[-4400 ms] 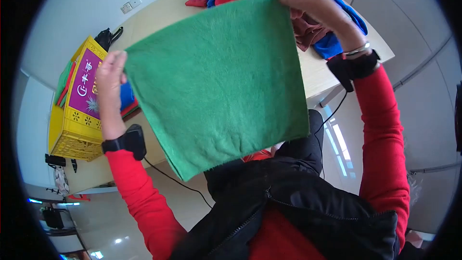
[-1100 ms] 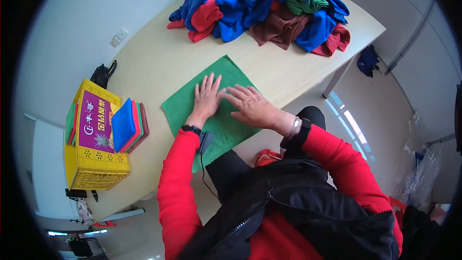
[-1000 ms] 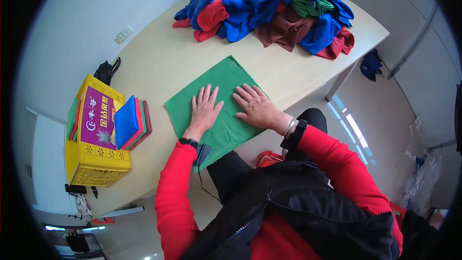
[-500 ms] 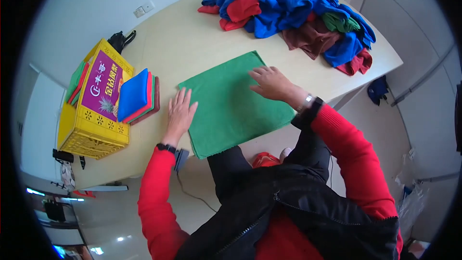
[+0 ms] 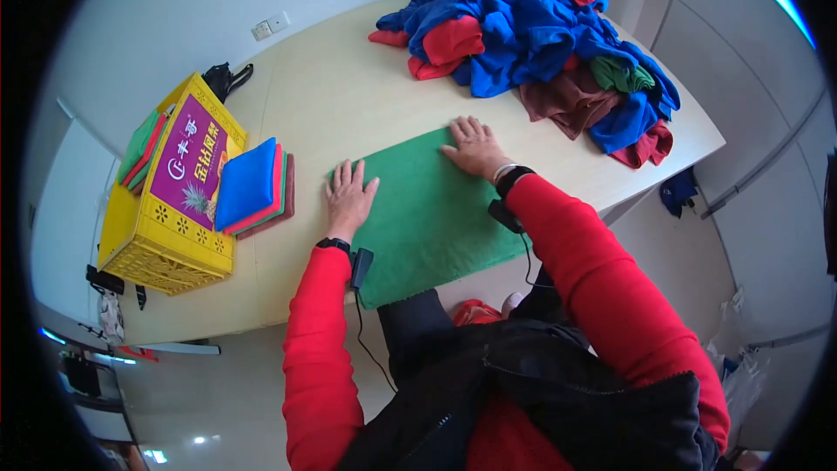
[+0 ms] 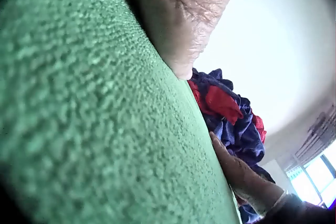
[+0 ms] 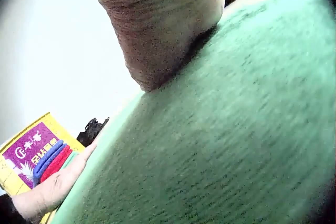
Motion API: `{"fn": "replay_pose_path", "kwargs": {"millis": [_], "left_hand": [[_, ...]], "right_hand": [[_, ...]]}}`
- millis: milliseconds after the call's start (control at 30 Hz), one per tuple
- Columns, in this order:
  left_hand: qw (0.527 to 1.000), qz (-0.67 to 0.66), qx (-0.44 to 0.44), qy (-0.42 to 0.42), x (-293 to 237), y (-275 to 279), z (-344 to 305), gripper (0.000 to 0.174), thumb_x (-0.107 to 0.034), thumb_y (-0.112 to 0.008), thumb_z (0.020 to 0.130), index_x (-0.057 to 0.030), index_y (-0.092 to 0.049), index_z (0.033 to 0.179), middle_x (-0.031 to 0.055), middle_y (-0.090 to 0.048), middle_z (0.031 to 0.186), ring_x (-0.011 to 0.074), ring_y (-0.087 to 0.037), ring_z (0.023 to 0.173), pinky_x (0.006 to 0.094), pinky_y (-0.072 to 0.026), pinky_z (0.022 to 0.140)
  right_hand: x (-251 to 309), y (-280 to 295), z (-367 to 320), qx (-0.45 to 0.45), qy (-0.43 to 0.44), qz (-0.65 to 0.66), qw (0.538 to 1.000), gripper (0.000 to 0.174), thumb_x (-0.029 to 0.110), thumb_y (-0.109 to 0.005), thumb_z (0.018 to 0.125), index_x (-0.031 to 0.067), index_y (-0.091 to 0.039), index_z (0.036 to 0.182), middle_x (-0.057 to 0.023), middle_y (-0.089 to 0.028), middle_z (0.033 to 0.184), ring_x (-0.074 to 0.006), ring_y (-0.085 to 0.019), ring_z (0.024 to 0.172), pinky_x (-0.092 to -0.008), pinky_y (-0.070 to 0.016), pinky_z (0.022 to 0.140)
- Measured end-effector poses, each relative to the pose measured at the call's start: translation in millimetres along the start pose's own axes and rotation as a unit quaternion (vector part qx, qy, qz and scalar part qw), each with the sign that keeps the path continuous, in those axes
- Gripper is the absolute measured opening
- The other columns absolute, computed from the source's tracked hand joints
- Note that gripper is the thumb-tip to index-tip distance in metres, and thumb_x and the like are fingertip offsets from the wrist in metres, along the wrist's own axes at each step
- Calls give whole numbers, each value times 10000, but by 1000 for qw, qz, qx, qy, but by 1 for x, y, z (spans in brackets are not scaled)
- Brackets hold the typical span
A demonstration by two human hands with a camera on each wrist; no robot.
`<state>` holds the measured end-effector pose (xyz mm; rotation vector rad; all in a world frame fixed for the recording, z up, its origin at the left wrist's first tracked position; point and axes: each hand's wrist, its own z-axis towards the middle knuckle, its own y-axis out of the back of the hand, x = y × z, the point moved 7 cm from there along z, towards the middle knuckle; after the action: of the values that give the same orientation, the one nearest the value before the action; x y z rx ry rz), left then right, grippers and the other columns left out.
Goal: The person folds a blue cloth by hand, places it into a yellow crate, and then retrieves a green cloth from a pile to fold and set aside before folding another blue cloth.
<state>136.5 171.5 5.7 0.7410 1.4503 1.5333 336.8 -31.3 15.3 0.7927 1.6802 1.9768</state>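
Observation:
A green cloth (image 5: pixel 427 214) lies spread flat on the pale table (image 5: pixel 331 96), its near edge hanging over the table's front. My left hand (image 5: pixel 349 196) rests flat with straight fingers on the cloth's far left corner. Flat on the far right corner lies my right hand (image 5: pixel 471 146), fingers spread. The left wrist view is filled with the green cloth (image 6: pixel 94 129), the heel of my left hand (image 6: pixel 178 19) above it and my right hand (image 6: pixel 241 174) further off. In the right wrist view the green cloth (image 7: pixel 231 140) runs under my right hand's heel (image 7: pixel 163 24).
A big heap of blue, red, brown and green cloths (image 5: pixel 540 35) covers the table's far right. At the left stands a yellow crate (image 5: pixel 157 201) with a purple label; folded cloths (image 5: pixel 253 187), blue on top, are stacked beside it. A wall socket (image 5: pixel 270 26) is behind.
The cloth was held up in the air, then laid on the table. My two hands have slid apart from its middle to its far corners, left hand leftward, right hand toward the heap.

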Motion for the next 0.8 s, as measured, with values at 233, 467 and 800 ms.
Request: {"fn": "replay_pose_path", "kwargs": {"millis": [233, 467, 800], "left_hand": [[998, 61, 5, 30, 1, 14, -19, 661, -531, -430, 1021, -153, -358, 1558, 157, -273, 1639, 333, -214, 1524, 575, -152, 1221], [998, 23, 19, -52, -72, 24, -112, 630, -454, -436, 1035, -120, -339, 1561, 158, -271, 1636, 339, -221, 1519, 561, -147, 1220], [1000, 8, 3, 0, -28, 30, -176, 595, -376, -480, 1030, -106, -362, 1547, 141, -291, 1630, 330, -237, 1511, 528, -158, 1225]], "right_hand": [[-13, 14, -27, -11, -7, -36, 999, 752, 567, -426, 1006, 72, -320, 1563, -156, -293, 1630, -362, -235, 1518, -534, -215, 1215], [78, 0, -129, -17, 115, 11, 993, 713, 546, -461, 999, 102, -367, 1548, -143, -316, 1622, -353, -241, 1515, -540, -197, 1221], [-11, 23, -176, -55, 15, -7, 998, 640, 476, -503, 994, 99, -430, 1506, -148, -360, 1589, -354, -285, 1488, -538, -217, 1213]]}}
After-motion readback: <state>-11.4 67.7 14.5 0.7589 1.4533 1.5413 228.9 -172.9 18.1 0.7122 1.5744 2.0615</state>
